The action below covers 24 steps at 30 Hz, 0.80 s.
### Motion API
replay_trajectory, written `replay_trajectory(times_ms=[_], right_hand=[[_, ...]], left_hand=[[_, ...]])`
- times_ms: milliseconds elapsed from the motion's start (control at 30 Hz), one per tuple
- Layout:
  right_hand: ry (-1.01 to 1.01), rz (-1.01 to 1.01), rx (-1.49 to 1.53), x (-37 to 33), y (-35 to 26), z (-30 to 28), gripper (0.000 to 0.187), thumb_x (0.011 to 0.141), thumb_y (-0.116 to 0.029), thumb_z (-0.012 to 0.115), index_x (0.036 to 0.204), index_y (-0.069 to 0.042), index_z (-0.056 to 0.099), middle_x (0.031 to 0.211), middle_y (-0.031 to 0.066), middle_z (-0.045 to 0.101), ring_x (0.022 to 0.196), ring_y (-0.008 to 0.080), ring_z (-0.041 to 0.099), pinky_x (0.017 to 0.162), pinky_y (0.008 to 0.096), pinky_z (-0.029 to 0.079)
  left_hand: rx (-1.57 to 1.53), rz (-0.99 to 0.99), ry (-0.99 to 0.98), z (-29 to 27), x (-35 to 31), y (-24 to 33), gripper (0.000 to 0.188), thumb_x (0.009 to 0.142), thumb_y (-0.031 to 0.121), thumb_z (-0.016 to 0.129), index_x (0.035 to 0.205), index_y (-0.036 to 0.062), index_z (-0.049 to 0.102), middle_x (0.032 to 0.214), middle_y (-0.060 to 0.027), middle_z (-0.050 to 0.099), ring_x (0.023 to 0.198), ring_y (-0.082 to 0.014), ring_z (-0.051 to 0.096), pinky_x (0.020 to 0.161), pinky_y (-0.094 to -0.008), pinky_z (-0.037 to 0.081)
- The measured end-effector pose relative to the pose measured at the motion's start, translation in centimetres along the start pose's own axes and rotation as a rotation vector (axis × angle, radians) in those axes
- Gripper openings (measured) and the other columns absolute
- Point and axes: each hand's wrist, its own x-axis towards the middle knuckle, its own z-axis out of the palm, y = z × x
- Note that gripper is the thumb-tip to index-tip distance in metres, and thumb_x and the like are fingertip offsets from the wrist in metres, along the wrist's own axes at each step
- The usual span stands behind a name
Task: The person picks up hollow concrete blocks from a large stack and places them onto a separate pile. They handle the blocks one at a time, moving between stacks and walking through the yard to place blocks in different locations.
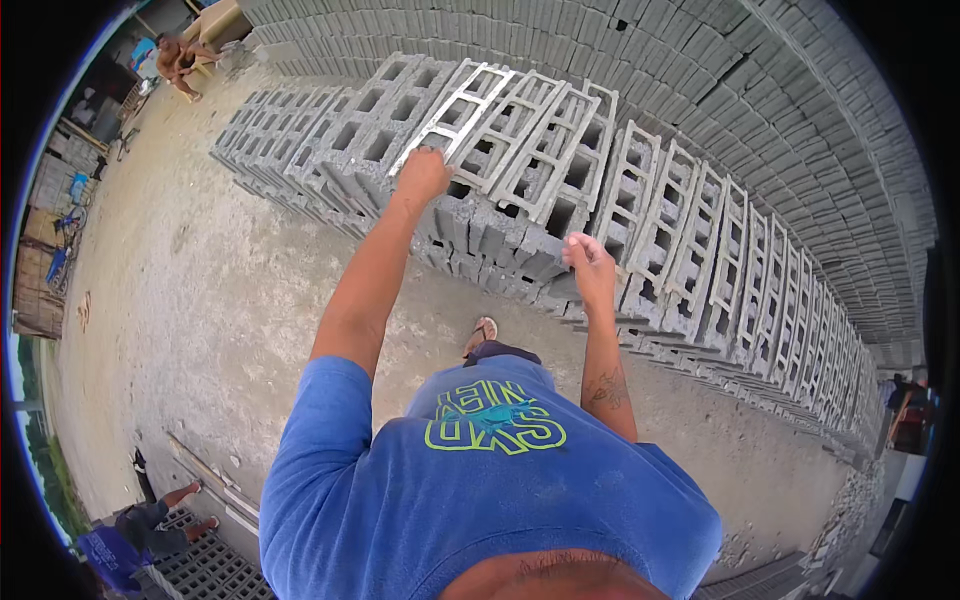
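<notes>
My left hand (425,173) is closed around the near end of a pale ladder-shaped frame (447,128), which lies on a row of grey hollow concrete blocks (383,115). My right hand (590,265) is beside the near edge of the row, close to a block's end. Its fingers are loosely bent, and nothing shows between them. More pale ladder-shaped frames (548,150) rest on the blocks between and beyond my hands, some slightly tilted. My left palm and the gripped end are hidden by the fingers.
The block row curves away to the right. Behind it rises a tall wall of stacked blocks (700,60). A person (180,65) sits at the far left. Another person (130,540) is at the lower left by more hollow blocks (215,570). Poles (215,480) lie on the ground.
</notes>
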Motion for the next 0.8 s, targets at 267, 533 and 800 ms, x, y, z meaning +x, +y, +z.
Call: replay_trajectory(times_ms=[267,533,800], right_hand=[[0.032,0.282,0.082,3.2,-2.6,8.9,0.031,0.087,-0.026,0.060,0.094,0.004,0.062,0.083,0.0089,0.066,0.069,0.0112,0.061,0.062,0.0235,0.049],[0.671,0.132,-0.553,5.2,-3.0,10.5,0.045,0.079,-0.037,0.068,0.099,0.003,0.063,0.091,0.0127,0.065,0.072,0.0150,0.060,0.067,0.0281,0.048],[0.733,0.267,-0.956,7.7,-2.3,13.9,0.061,0.065,-0.047,0.075,0.101,0.001,0.064,0.094,0.0172,0.064,0.091,0.0313,0.060,0.080,0.0390,0.047]], left_hand=[[0.002,0.102,-0.261,-1.6,6.0,-3.4,0.025,0.073,0.015,0.059,0.087,-0.0050,0.061,0.083,-0.0264,0.062,0.079,-0.0386,0.063,0.075,-0.0444,0.049],[-0.323,0.116,-0.224,-10.5,12.1,-15.1,0.038,0.082,0.017,0.049,0.118,0.0069,0.056,0.081,-0.0243,0.060,0.079,-0.0379,0.060,0.072,-0.0425,0.047],[0.080,0.271,-0.441,-10.0,13.3,-20.5,0.039,0.083,0.018,0.057,0.118,0.0024,0.055,0.093,-0.0194,0.058,0.086,-0.0357,0.057,0.073,-0.0435,0.046]])
